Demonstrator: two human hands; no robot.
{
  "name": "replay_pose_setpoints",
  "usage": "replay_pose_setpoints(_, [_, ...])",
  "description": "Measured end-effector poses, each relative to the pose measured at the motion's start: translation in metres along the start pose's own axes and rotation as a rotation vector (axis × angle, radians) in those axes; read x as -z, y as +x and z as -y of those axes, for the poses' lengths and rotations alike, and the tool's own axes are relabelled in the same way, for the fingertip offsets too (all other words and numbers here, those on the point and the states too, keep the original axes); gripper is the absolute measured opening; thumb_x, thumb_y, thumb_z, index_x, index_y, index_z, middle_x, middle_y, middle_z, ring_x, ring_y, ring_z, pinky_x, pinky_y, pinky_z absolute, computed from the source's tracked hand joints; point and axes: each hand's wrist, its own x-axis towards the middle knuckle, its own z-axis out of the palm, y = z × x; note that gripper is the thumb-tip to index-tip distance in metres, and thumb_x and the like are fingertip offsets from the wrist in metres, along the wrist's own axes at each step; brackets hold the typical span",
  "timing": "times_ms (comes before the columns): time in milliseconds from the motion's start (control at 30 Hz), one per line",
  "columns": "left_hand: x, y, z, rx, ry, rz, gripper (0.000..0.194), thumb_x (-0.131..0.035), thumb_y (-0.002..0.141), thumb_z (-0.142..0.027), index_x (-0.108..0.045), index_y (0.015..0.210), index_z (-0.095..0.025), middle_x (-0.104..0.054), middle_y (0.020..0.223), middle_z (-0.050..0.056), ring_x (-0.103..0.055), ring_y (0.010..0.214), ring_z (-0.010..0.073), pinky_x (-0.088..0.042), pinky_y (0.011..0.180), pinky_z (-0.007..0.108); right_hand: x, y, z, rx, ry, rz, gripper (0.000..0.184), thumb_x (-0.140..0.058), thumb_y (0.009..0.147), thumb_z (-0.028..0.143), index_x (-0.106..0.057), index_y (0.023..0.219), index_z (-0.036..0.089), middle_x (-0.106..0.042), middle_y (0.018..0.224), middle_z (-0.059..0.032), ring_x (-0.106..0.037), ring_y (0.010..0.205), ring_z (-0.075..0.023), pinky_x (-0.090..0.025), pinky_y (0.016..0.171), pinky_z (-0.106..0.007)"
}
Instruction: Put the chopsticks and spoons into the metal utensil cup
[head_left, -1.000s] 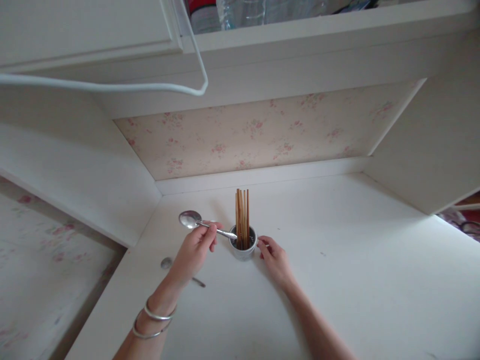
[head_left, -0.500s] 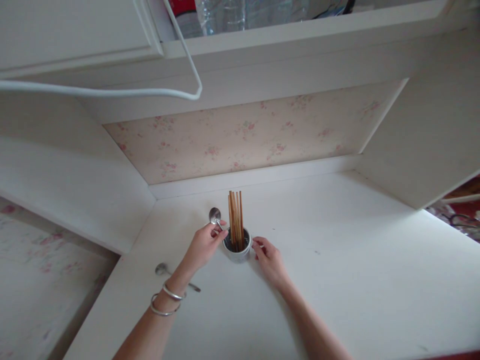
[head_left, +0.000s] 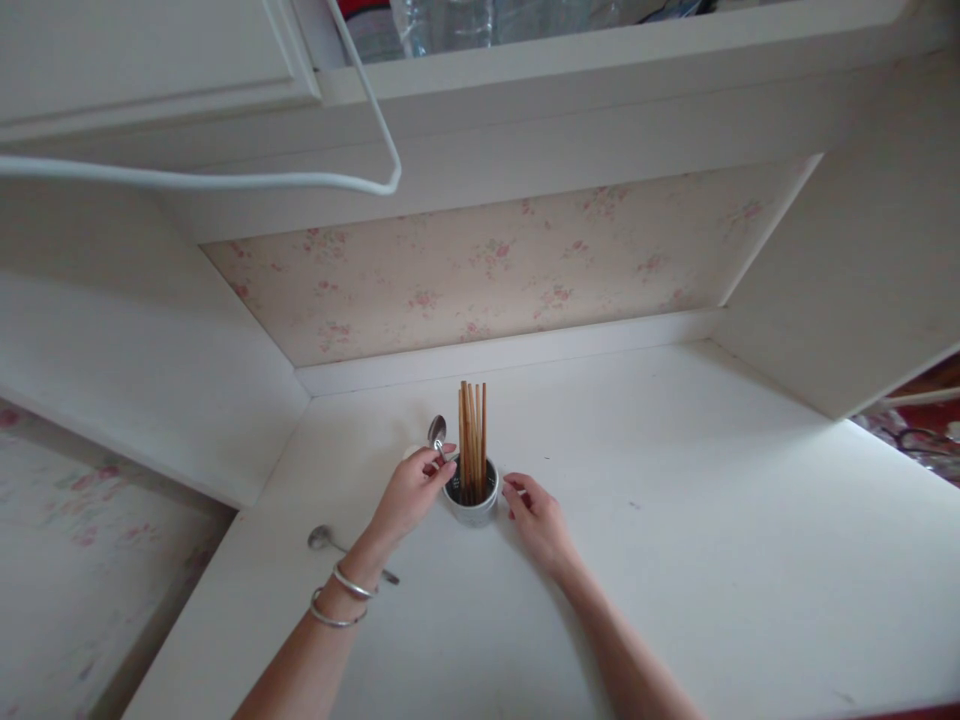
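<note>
My left hand (head_left: 411, 489) is closed in a pinch on a metal spoon (head_left: 437, 431), whose bowl points up. The spoon's lower handle is hidden by my fingers, at the left rim of a light grey cup (head_left: 474, 514). Several brown wooden chopsticks (head_left: 472, 440) stand upright in the cup. To the cup's right, my right hand (head_left: 538, 516) has its fingers loosely bent and partly apart. Its fingertips are close to the cup's side; whether they touch it I cannot tell. Another metal spoon (head_left: 320, 538) lies on the white surface, partly behind my left wrist.
The white counter (head_left: 720, 520) runs between side panels and a floral back wall (head_left: 495, 270). Overhead, a white wire (head_left: 225, 181) juts out below an open cabinet shelf (head_left: 600, 60) holding clear plastic bottles. Various items show at the right edge.
The spoon in my left hand has turned more upright, and its bowl has shifted slightly right. My right hand stays beside the cup.
</note>
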Motion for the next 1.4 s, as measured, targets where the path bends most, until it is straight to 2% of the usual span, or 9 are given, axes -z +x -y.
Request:
replay_pose_setpoints(300, [-0.001, 0.001, -0.007, 0.004, -0.125, 0.002, 0.04, -0.057, 0.082, -0.048, -0.072, 0.103, -0.017, -0.066, 0.073, 0.003, -0.058, 0.072, 0.0167, -0.044, 0.067, 0.028, -0.001, 0.0, 0.0, -0.017, -0.004, 0.001, 0.034, -0.045, 0.091, 0.046, -0.062, 0.103, 0.019, -0.068, 0.079, -0.0039, -0.061, 0.062, -0.0169, -0.046, 0.062, -0.028])
replay_pose_setpoints(533, [-0.006, 0.009, 0.005, -0.065, -0.132, 0.022, 0.037, -0.052, 0.087, -0.046, -0.071, 0.102, -0.019, -0.065, 0.107, 0.008, -0.059, 0.1, 0.0191, -0.044, 0.089, 0.031, 0.001, -0.001, 0.003, -0.02, -0.015, 0.008, 0.034, -0.043, 0.091, 0.045, -0.062, 0.103, 0.019, -0.068, 0.08, -0.0045, -0.061, 0.062, -0.0171, -0.046, 0.062, -0.029])
replay_pose_setpoints(633, [-0.009, 0.013, 0.004, -0.095, -0.125, 0.073, 0.034, -0.051, 0.088, -0.044, -0.071, 0.095, -0.018, -0.062, 0.112, 0.008, -0.057, 0.107, 0.0188, -0.04, 0.097, 0.03, 0.001, 0.0, 0.004, -0.019, -0.004, 0.005, 0.035, -0.043, 0.091, 0.046, -0.063, 0.102, 0.019, -0.067, 0.078, -0.0038, -0.061, 0.061, -0.0169, -0.046, 0.061, -0.029])
replay_pose_setpoints(833, [-0.012, 0.014, -0.002, -0.053, -0.04, 0.145, 0.039, -0.049, 0.087, -0.05, -0.068, 0.08, -0.016, -0.064, 0.092, 0.005, -0.058, 0.088, 0.0181, -0.043, 0.085, 0.029, 0.001, 0.0, 0.004, -0.016, 0.009, -0.001, 0.036, -0.043, 0.092, 0.046, -0.063, 0.102, 0.019, -0.067, 0.077, -0.0035, -0.061, 0.061, -0.0169, -0.046, 0.061, -0.029])
replay_pose_setpoints(1033, [-0.014, 0.004, 0.009, 0.058, -0.174, 0.158, 0.042, -0.049, 0.087, -0.051, -0.065, 0.101, -0.015, -0.068, 0.096, 0.005, -0.059, 0.093, 0.0204, -0.044, 0.086, 0.032, 0.001, 0.0, 0.003, -0.011, -0.008, -0.002, 0.036, -0.043, 0.091, 0.047, -0.064, 0.102, 0.019, -0.068, 0.078, -0.0033, -0.061, 0.06, -0.0164, -0.046, 0.061, -0.028])
replay_pose_setpoints(1133, [-0.013, -0.008, 0.008, 0.055, -0.355, 0.192, 0.046, -0.055, 0.086, -0.049, -0.059, 0.122, -0.02, -0.064, 0.12, 0.006, -0.055, 0.113, 0.0222, -0.04, 0.098, 0.033, -0.001, 0.0, -0.001, -0.014, 0.001, -0.012, 0.036, -0.044, 0.091, 0.047, -0.064, 0.101, 0.019, -0.067, 0.077, -0.0032, -0.061, 0.06, -0.0164, -0.046, 0.061, -0.029])
replay_pose_setpoints(1233, [-0.013, -0.021, 0.011, 0.027, -0.535, 0.26, 0.066, -0.065, 0.08, -0.046, -0.043, 0.138, -0.025, -0.052, 0.139, 0.007, -0.048, 0.126, 0.0242, -0.037, 0.105, 0.035, -0.002, -0.001, -0.004, -0.03, 0.056, -0.046, 0.035, -0.047, 0.089, 0.048, -0.063, 0.101, 0.019, -0.066, 0.077, -0.003, -0.059, 0.06, -0.0159, -0.046, 0.061, -0.028])
replay_pose_setpoints(1300, [-0.017, -0.029, 0.018, -0.007, -0.589, 0.304, 0.078, -0.072, 0.074, -0.042, -0.037, 0.142, -0.023, -0.048, 0.142, 0.01, -0.048, 0.127, 0.0268, -0.036, 0.107, 0.039, -0.002, -0.002, -0.002, -0.05, 0.146, -0.1, 0.034, -0.05, 0.088, 0.048, -0.063, 0.099, 0.018, -0.064, 0.077, -0.0025, -0.057, 0.059, -0.015, -0.045, 0.058, -0.027])
replay_pose_setpoints(1400, [-0.028, -0.037, 0.033, -0.046, -0.591, 0.295, 0.092, -0.079, 0.068, -0.032, -0.029, 0.144, -0.023, -0.045, 0.143, 0.013, -0.047, 0.127, 0.0286, -0.033, 0.109, 0.044, 0.0, -0.008, 0.013, -0.069, 0.303, -0.283, 0.029, -0.053, 0.087, 0.045, -0.061, 0.095, 0.018, -0.059, 0.073, 0.0002, -0.051, 0.055, -0.0127, -0.042, 0.052, -0.025])
